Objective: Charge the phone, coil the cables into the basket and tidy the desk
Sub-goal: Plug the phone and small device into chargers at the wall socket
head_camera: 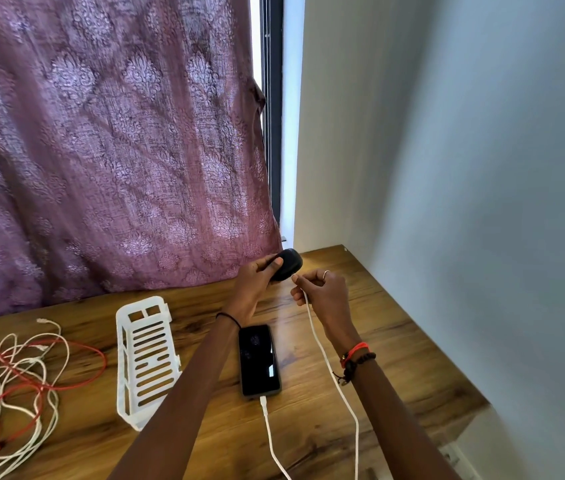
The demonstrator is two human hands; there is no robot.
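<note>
- White charging cable (pixel 334 375): thin, limp, light. It runs from the phone's near end, loops off the frame at 6 o'clock, then climbs to the right hand. Best gripped at the stiff plug, not mid-run.
- Smartphone (pixel 258 359): dark glass slab, flat on the wooden desk (pixel 395 358), centre; slippery, breakable.
- White slotted basket (pixel 147 358): rigid plastic, empty, at 9 o'clock of the phone.
- Tangled cables (pixel 14 386): red and white, floppy, far at 9 o'clock.
- Right hand (pixel 322 292): pinching the cable's free end.
- Left hand (pixel 257 282): wrapped around a black charger block (pixel 288 265), at 12 o'clock; looks hard, light.
</note>
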